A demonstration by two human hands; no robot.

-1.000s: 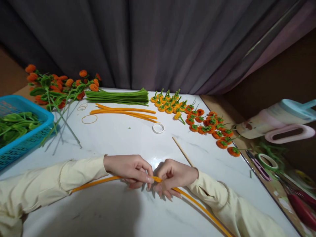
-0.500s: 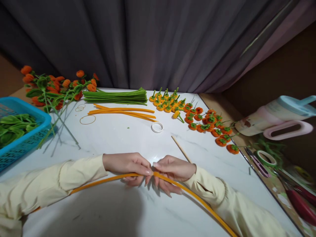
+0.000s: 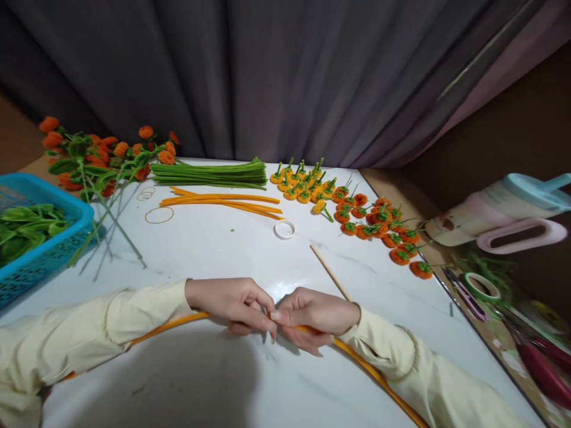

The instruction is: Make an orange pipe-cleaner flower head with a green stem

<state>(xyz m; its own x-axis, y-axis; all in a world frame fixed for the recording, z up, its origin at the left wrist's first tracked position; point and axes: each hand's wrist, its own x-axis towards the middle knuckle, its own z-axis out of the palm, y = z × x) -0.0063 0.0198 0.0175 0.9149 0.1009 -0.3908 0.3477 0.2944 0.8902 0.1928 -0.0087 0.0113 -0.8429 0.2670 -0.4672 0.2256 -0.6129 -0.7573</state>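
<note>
My left hand (image 3: 234, 303) and my right hand (image 3: 312, 318) meet at the near middle of the table, fingertips touching. Both are closed on an orange pipe cleaner (image 3: 370, 367), whose middle passes between the pinched fingers. One side of it runs under my left sleeve, the other curves down past my right forearm. The exact joint or bend at the fingertips is hidden. A thin wooden stick (image 3: 330, 271) lies just beyond my right wrist. Further off are a white ring (image 3: 284, 229), loose orange pipe cleaners (image 3: 223, 201) and a bundle of green pipe cleaners (image 3: 209, 174).
At the left stand a blue basket (image 3: 84, 217) of green leaves and orange pipe-cleaner flowers (image 3: 120, 150). Yellow flower heads (image 3: 303, 189) and orange pumpkin-like heads (image 3: 399, 255) fill the back right. A tumbler (image 3: 504, 208), green tape (image 3: 482, 286) and red-handled tool (image 3: 544, 368) lie right.
My right hand has turned slightly and moved a little nearer, its fingers now covering more of the orange pipe cleaner. My left fingers have curled more over the strip and overlap the right fingertips.
</note>
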